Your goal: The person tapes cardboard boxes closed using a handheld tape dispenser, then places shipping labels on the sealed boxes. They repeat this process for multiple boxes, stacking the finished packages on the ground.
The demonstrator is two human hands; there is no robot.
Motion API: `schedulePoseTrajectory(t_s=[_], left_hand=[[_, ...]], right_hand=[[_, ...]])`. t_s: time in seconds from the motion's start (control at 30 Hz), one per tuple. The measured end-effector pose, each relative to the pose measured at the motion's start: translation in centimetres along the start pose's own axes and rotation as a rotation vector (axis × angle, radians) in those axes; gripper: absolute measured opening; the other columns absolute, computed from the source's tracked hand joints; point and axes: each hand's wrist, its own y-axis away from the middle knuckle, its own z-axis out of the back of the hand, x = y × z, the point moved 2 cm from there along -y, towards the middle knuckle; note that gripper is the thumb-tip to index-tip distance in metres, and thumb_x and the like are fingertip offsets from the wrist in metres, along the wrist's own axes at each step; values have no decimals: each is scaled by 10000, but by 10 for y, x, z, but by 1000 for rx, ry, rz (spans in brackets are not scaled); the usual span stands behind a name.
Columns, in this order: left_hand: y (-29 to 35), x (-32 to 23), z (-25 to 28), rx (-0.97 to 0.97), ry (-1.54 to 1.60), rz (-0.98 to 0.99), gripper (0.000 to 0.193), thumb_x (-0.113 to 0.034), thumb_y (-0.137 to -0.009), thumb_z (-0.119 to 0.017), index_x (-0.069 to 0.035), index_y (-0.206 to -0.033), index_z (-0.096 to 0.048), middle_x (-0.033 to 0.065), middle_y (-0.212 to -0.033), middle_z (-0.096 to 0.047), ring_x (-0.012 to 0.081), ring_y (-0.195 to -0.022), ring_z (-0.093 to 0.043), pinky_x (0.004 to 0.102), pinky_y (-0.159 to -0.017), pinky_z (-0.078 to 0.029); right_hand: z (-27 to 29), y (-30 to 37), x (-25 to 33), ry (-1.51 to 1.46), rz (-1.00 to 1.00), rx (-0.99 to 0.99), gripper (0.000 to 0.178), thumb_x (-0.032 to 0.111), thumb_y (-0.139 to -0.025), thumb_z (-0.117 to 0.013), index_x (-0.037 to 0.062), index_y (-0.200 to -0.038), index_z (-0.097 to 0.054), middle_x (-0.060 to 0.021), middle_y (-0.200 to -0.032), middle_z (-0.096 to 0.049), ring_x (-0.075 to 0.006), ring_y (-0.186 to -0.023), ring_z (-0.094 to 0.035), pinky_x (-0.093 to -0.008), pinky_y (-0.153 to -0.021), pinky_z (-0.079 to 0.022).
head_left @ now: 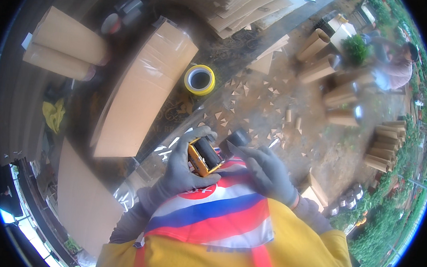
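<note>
Dark table occupies the upper left of the frame; brown floor, littered with cardboard scraps, lies right of centre. From my remote post I record, at upper left, cardboard rolls, then a pile of brown cardboard, with a yellow tape roll just beside it. At lower centre, I find the orange tape dispenser in the gloved left hand, its fingers and thumb wrapped around the frame. I judge the step in hand to be handling or readying this dispenser; the next move appears to call for a steady left grip while the right fingers work close by. To its right, the right hand is angled inward, fingers toward the dispenser; I cannot tell whether it grips anything. At upper right, a co-worker bends near standing cardboard tubes.
</note>
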Motion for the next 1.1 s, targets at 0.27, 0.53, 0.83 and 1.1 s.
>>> schedulePoseTrajectory(t_s=[0.27,0.53,0.83,1.1], left_hand=[[0,7,-3,-1,98,33,972,-60,-589,-939,-57,-1408,-414,148,-1311,-554,231,-1201,-571,358,-1017,-492],[-1,8,-2,57,124,36,965,-36,-587,-924,-56,-1405,-412,150,-1320,-548,228,-1202,-566,364,-1032,-474],[14,21,-12,-63,345,158,869,-16,-609,-901,-47,-1351,-448,130,-1269,-552,198,-1147,-563,354,-1021,-470],[12,15,-9,-48,354,216,837,-9,-621,-888,-49,-1341,-462,115,-1231,-558,192,-1134,-566,347,-1004,-478]], right_hand=[[-1,-3,19,204,279,-219,111,102,-833,-725,85,-913,-651,-112,-776,-591,-344,-648,-615,-403,-568,-492],[-3,-11,19,433,420,-197,153,98,-692,-730,112,-805,-628,-80,-725,-585,-304,-586,-605,-396,-510,-461],[-4,5,13,533,464,-220,255,208,-673,-745,128,-887,-632,-45,-815,-634,-240,-716,-639,-383,-605,-454],[-1,5,10,564,571,-88,233,214,-684,-720,130,-880,-627,-33,-796,-609,-235,-724,-638,-374,-638,-465]])
